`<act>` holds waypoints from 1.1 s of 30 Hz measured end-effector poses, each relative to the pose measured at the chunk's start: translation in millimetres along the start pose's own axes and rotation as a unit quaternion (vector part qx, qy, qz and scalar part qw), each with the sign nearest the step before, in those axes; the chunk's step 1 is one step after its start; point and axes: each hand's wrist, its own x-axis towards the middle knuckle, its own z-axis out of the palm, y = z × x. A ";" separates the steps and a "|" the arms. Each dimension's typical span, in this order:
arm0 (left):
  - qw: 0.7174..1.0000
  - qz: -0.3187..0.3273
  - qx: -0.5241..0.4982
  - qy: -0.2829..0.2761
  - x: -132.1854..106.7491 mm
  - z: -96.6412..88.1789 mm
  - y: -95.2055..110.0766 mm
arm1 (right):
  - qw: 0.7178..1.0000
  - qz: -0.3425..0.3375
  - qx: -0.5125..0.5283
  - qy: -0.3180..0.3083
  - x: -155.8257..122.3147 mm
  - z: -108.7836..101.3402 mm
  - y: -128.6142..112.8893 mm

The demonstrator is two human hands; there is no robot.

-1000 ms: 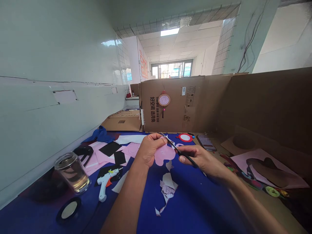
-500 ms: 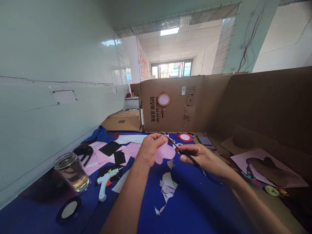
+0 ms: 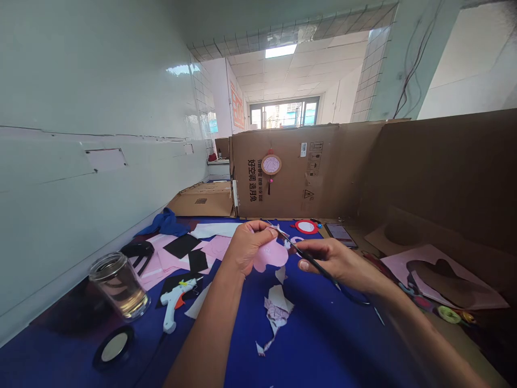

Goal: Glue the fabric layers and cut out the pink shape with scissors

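Note:
My left hand [image 3: 251, 245] pinches a pink cut-out piece of paper or foam [image 3: 271, 256] with a rounded, wavy lower edge. Black scissors [image 3: 311, 260] are in my right hand [image 3: 329, 256], whose fingers close around them. The blades slant up and left, against the upper right edge of the pink piece, close to my left thumb. Below the hands, crumpled patterned paper scraps [image 3: 277, 312] lie on the blue tabletop [image 3: 307, 345]. A small pale scrap [image 3: 280, 274] sits just under the pink piece.
To the left are a glass of pale liquid [image 3: 120, 285], a white glue gun [image 3: 173, 304], a tape roll [image 3: 113, 347], and black and pink sheets [image 3: 183, 247]. A cardboard wall [image 3: 343, 172] stands behind; a red-rimmed disc [image 3: 306, 227] and a phone [image 3: 341, 236] lie before it.
The pink piece has turned slightly and shifted a little left in my left hand. The scissor blades look more closed. My right hand has barely moved.

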 end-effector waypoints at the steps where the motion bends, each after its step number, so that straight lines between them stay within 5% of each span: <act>1: 1.000 0.002 0.002 -0.001 -0.1 0.2 0.0 | 1.000 -0.002 -0.002 0.002 -0.1 0.3 -0.3; 33: 1.000 -0.001 0.027 -0.011 -2.0 3.3 0.8 | 1.000 -0.006 -0.003 0.002 -2.2 1.3 -6.4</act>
